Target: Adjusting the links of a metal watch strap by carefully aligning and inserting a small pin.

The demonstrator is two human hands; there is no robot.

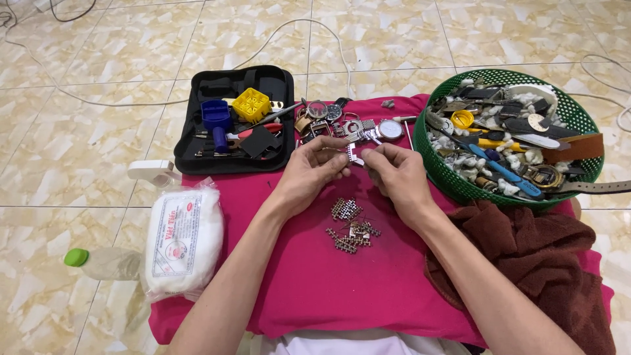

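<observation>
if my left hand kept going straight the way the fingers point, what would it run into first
The left hand points up and right at the small metal band piece it pinches with the right hand. Beyond that, probably the watch, though depth is unclear.

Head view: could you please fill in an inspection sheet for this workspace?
Surface: magenta cloth spread over a tiled floor.
Job's things: a small metal watch-band piece held between both hands; loose band links lie below.
Clutter: open black tool case, watches, green basket of straps, white cotton pack, brown towel, bottle.
Grippers: left hand and right hand pinch the piece with their fingers.
Cables: white cords trail across the floor.
Surroundings: nothing seen beyond tiles.
</observation>
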